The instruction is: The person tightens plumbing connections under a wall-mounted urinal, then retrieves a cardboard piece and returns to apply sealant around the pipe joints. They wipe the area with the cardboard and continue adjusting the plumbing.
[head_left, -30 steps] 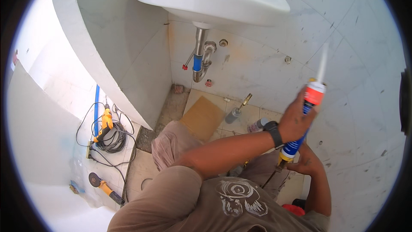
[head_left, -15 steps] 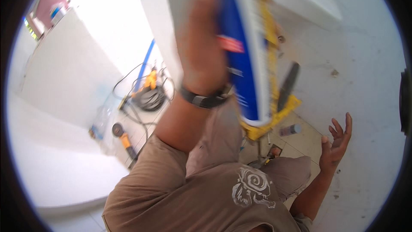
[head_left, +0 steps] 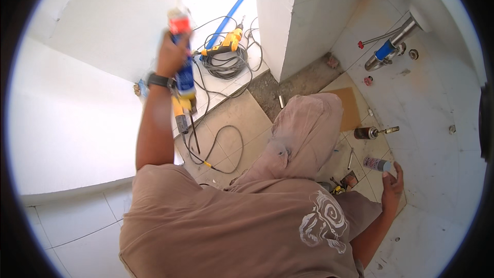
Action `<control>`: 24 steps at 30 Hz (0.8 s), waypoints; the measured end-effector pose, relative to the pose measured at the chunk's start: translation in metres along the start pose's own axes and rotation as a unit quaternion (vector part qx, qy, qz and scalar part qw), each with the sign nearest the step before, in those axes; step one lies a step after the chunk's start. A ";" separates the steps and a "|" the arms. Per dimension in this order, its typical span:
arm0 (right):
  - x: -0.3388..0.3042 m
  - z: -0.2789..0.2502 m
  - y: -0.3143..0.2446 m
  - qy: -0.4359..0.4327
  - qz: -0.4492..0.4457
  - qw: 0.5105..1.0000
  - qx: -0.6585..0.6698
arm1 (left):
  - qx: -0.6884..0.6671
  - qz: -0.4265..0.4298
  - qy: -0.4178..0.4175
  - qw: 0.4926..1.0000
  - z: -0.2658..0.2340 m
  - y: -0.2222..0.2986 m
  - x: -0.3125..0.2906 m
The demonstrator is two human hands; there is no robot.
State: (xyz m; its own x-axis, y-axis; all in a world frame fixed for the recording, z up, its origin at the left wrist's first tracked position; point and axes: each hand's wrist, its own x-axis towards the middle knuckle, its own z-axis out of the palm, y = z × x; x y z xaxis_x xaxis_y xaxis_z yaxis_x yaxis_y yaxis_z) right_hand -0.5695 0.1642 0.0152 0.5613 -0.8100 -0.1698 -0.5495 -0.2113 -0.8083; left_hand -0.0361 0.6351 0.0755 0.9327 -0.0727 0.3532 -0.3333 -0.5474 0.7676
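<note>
My left hand [head_left: 174, 54] is raised at the upper left, closed round a caulking gun [head_left: 193, 107] loaded with a blue sealant cartridge [head_left: 186, 80] with a red upper band. The gun's thin rod points down toward the floor, and the cartridge's top end is blurred. Low on the right, my right hand [head_left: 393, 188] is empty, its fingers loosely bent and apart. Its fingertips appear close to the pale cap of a small can [head_left: 376, 164] lying on the tiles; whether they touch cannot be told. A dark canister with a metal nozzle [head_left: 366, 133] lies beyond that can.
A yellow drill [head_left: 224, 45] rests on coiled black cable [head_left: 224, 64] beside a blue hose [head_left: 230, 15]. An angle grinder [head_left: 180, 116] is partly hidden behind the gun. Pipe fittings [head_left: 385, 51] and red valve handles stick out from the right wall. A brown board [head_left: 346, 107] lies near my knee.
My left hand has carried the caulking gun from close in front of me to the left and farther away. My right hand has lowered toward the small can. The view has shifted.
</note>
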 end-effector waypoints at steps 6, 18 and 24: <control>-0.006 0.005 0.038 -0.055 0.094 0.986 -0.127 | 0.194 -0.235 -0.114 0.946 0.111 -0.172 -0.113; -0.013 0.019 0.060 -0.120 0.138 0.951 -0.251 | 0.288 -0.499 -0.134 0.806 0.137 -0.393 -0.209; -0.006 0.036 0.051 -0.084 0.187 0.962 -0.182 | 0.347 -0.504 -0.260 0.747 0.137 -0.431 -0.204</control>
State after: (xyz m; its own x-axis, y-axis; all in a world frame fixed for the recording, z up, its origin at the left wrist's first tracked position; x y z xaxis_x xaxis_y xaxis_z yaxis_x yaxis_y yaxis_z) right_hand -0.5785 0.1780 -0.0456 0.3576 -0.7725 -0.5247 -0.8954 -0.1240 -0.4276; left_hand -0.0634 0.7710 -0.4005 0.6495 0.4521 -0.6114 0.5567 -0.8304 -0.0227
